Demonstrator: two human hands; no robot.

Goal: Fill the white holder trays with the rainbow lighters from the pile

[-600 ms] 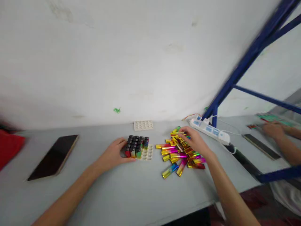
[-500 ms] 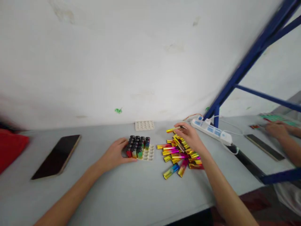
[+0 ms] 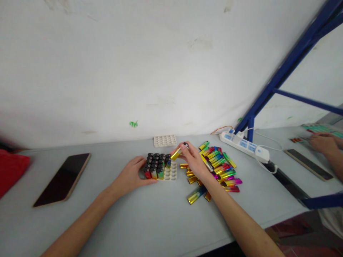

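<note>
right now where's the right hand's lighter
In the head view, the held lighter is in the right hand, right of the upright lighters, left of the loose pile.

gold lighter, tilted | black-topped lighters, upright in tray | shiny lighters, heaped

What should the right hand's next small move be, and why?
Probably tip the yellow lighter upright and lower it into a bare socket of the near tray: the right hand holds it tilted close by, yellow end downward, and sockets show on the tray's right side, beside the standing lighters.
</note>
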